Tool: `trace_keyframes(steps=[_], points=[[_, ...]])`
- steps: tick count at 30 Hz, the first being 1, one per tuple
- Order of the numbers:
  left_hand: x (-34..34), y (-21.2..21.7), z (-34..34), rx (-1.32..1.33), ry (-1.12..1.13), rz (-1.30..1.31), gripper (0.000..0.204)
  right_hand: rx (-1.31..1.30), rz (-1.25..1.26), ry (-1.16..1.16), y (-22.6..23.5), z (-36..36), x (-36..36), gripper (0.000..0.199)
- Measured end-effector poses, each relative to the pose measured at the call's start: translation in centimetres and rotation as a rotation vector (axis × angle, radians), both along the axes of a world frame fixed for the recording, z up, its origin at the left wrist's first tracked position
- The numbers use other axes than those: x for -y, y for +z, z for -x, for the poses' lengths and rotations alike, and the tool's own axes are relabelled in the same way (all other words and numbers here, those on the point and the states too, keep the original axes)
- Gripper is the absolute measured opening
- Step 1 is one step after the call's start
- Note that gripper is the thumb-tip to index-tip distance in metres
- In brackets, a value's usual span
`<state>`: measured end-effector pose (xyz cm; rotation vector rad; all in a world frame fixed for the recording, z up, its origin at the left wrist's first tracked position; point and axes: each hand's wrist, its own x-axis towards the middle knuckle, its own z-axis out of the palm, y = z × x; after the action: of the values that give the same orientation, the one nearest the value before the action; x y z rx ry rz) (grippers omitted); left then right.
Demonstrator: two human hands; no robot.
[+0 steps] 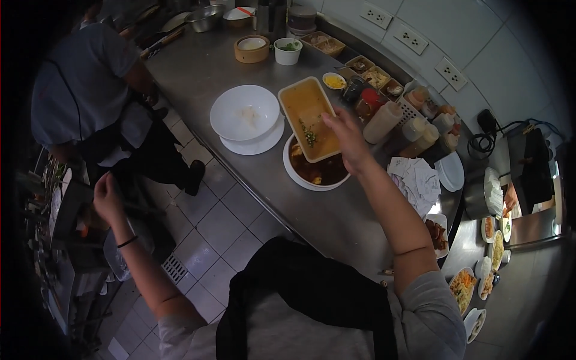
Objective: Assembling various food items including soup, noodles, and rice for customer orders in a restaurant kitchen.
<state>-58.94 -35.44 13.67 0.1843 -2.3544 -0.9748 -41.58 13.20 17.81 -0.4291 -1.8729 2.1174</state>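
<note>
Tub (303,101), one, is gripped by the right hand (351,141) above one filled bowl (333,183), left hand (110,201) loosely curled.

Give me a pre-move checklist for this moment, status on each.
1. Right hand has the tub: ok, fingers on its right edge.
2. Greens inside the tub: ok, clustered toward the end nearer the wearer.
3. Tub clear of the rim around the dark soup: cannot tell; it overlaps the soup in view, but the gap is hidden.
4. White bowl clean inside: not ok, pale bits at the bottom.
5. Left hand empty: cannot tell, fingers bunched, away from the counter.
6. Left hand clear of co-worker: cannot tell, close in this single view.
</note>
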Motion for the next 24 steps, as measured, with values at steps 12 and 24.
trace_keyframes(steps=[12, 24], points=[[20.3, -8.3, 1.7, 0.499, 0.559, 0.332, 0.060, -0.293, -1.213, -0.322, -1.4, -1.1, -2.8, 0.059], [11.8, -6.3, 4.3, 0.060, 0.365, 0.503, 0.065, -0.265, -1.166, -0.447, -2.8, -0.4, -3.6, 0.063]])
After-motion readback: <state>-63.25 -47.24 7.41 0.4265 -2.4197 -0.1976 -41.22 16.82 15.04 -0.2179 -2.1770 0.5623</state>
